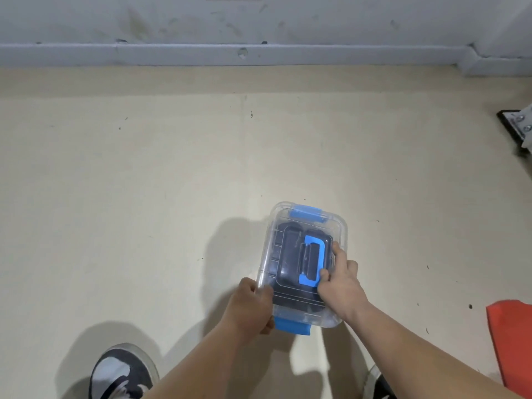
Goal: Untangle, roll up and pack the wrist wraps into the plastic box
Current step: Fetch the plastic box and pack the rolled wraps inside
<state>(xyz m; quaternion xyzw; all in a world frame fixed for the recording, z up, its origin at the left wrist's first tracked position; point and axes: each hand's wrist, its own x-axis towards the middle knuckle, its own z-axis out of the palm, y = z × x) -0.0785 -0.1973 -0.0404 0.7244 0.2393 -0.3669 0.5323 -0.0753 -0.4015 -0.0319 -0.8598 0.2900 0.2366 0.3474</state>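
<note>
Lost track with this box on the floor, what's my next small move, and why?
Probably press the near blue latch home with the left hand, which grips the box at that corner, while the right hand rests on the lid: dark wraps show inside and that latch juts out.

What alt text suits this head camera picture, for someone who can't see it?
A person's left hand grips the near corner of a lidded clear plastic box on a beige floor; the right hand touches its blue handle. Dark wrist wraps show inside.
</note>
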